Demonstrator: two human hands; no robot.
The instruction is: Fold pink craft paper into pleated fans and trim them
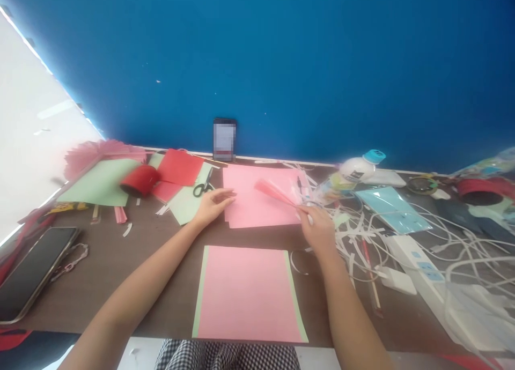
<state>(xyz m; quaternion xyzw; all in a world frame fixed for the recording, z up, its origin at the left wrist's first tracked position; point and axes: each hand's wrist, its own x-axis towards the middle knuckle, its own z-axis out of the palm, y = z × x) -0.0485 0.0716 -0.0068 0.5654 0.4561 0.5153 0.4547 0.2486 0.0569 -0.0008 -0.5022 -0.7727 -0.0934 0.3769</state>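
Observation:
My left hand (212, 206) lies open, its fingers stretched over the left edge of a stack of pink paper sheets (249, 206). Pinched in my right hand (319, 225) is a folded red-pink paper piece (276, 192), slanting up and leftward above the stack. Nearer to me, a pink paper sheet with green strips (245, 295) along its two sides lies flat at the desk's front edge. Black-handled scissors (203, 187) rest just beyond my left hand on green paper. A dark pen (299, 184) is on the right part of the stack.
Left on the desk are a phone (36, 273), a red roll (140, 180), red paper (181, 166) and a pleated pink paper fan (100, 153). Another phone (224, 139) leans on the blue wall. Rightward are a white bottle (356, 169), tangled cables and a power strip (422, 268).

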